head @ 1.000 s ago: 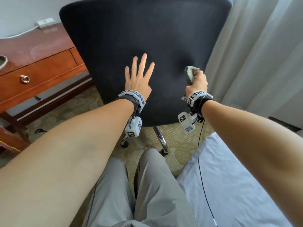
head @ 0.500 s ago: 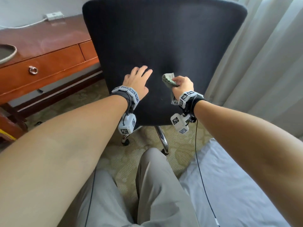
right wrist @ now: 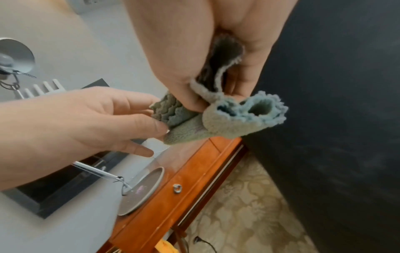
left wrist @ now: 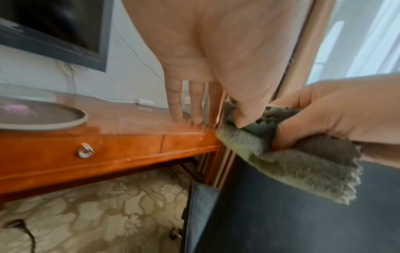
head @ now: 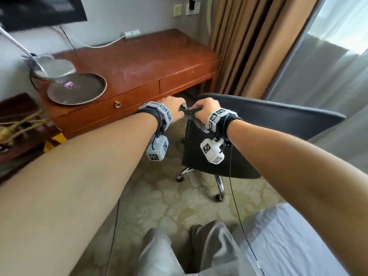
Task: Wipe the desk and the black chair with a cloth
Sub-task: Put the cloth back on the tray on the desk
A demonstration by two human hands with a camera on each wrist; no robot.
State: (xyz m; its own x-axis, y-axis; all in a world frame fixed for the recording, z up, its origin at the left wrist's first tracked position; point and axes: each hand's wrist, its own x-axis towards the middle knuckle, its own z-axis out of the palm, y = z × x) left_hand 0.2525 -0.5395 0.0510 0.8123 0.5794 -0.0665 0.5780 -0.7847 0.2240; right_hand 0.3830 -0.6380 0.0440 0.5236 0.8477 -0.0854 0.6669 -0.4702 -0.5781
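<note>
Hotel room, patterned carpet [head: 159, 198]. Just above the black chair [head: 258, 120] edge, 2 hands share the cloth [left wrist: 281, 164]: right hand [head: 206, 109] clenched round it, left hand [head: 172, 106] pinching 1 corner w/ thumb, other fingers [left wrist: 175, 101] straight. Bench [head: 139, 62] beyond. Risk: cloth slips mid-refold, drops to carpet.

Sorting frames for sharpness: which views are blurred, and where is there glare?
Head view: left edge smeared, window overexposed. Left wrist view: motion blur on the desk, though the cloth is fairly sharp. Right wrist view: cloth sharp, background soft.
</note>
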